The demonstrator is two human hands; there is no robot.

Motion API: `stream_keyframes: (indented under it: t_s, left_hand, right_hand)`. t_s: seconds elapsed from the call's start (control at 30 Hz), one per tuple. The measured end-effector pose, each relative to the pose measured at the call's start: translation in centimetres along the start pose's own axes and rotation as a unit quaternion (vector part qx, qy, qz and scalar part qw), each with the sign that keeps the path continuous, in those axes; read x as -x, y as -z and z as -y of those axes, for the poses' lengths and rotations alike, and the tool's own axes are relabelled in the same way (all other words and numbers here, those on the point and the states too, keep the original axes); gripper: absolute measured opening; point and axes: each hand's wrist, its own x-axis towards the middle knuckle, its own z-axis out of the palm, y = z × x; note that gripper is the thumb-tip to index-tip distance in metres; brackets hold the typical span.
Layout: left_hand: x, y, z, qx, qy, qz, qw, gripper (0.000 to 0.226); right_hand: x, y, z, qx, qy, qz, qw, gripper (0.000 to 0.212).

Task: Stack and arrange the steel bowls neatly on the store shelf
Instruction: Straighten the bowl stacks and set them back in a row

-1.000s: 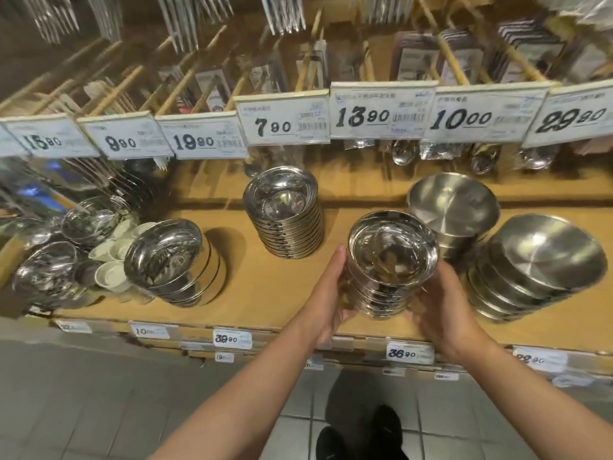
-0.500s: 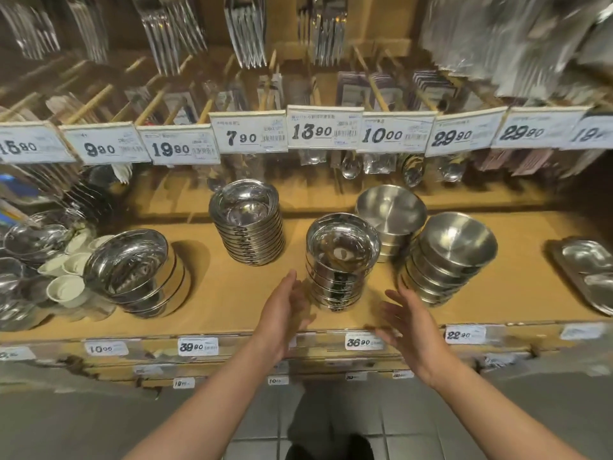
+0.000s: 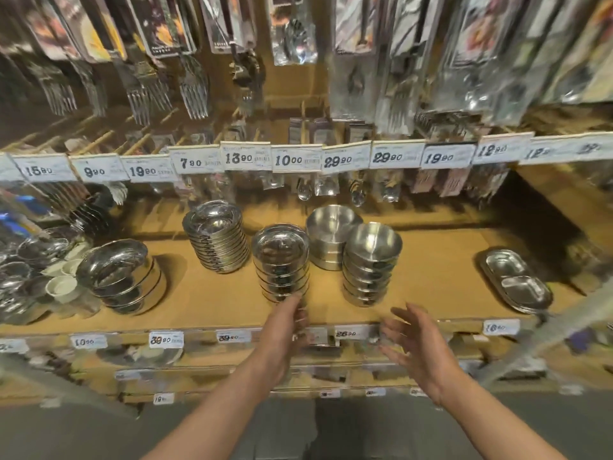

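Store shelf (image 3: 205, 303), tan board, price tags (image 3: 288, 160) along the rail above and packaged forks (image 3: 195, 91) hanging higher up. Centre stack of steel bowls (image 3: 281, 262) stands upright near the front edge, mouths up, long axis vertical, leaning slightly. Behind and left of it, a taller stack of shallow bowls (image 3: 217, 240); to its right a matte bowl stack (image 3: 370, 263), with a wide flat-bottomed stack (image 3: 328, 234) behind that. Far left, a tilted bowl stack (image 3: 119, 277), mouth toward the viewer. Divided trays (image 3: 515, 280) lie far right.

Left hand (image 3: 285, 330) at the foot of the centre stack, fingers (image 3: 300, 322) loosely curled; contact blurred, cannot tell. Right hand (image 3: 421, 343) hangs before the shelf lip, fingers spread, holding nothing.

Bare board between the matte stack and the trays, and along the front edge at left.
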Motion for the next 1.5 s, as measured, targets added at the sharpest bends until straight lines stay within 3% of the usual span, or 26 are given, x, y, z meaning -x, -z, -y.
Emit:
stream_keyframes:
  t_s: [0.23,0.5,0.8,1.07,1.2,1.3,1.43,1.5]
  left_hand:
    - [3.8,-5.9,3.0,0.021,-0.023,0.021,0.999,0.023]
    - [4.6,-7.3,2.5,0.041,-0.057,-0.013,0.997,0.027]
    - [-0.6,-8.4,1.2,0.052,-0.061,-0.033,0.996,0.027]
    - [-8.4,-8.8,0.5,0.076,-0.056,-0.072,0.993,0.045]
    - [-11.0,-9.0,0.9,0.082,-0.063,-0.081,0.991,0.036]
    - [-12.9,-9.7,1.4,0.082,-0.078,-0.089,0.99,0.045]
    - [-15.0,-11.0,1.9,0.09,-0.105,-0.087,0.987,0.024]
    - [-15.9,-11.4,2.0,0.097,-0.12,-0.075,0.985,0.029]
  right_hand:
    - [1.9,6.7,1.9,0.032,0.005,0.021,0.999,0.037]
    - [1.3,9.0,4.2,0.07,0.008,0.034,0.997,0.034]
    - [-3.4,7.8,7.7,0.087,0.013,0.037,0.995,0.029]
    - [-11.7,7.0,10.3,0.093,-0.02,0.025,0.995,0.028]
    - [-16.3,5.9,10.5,0.127,-0.03,0.056,0.99,0.029]
    - [-19.1,4.0,10.4,0.165,-0.042,0.087,0.982,0.026]
    - [-21.7,1.5,10.7,0.215,-0.039,0.159,0.963,0.028]
    - [-22.7,0.6,11.2,0.246,-0.018,0.193,0.95,0.03]
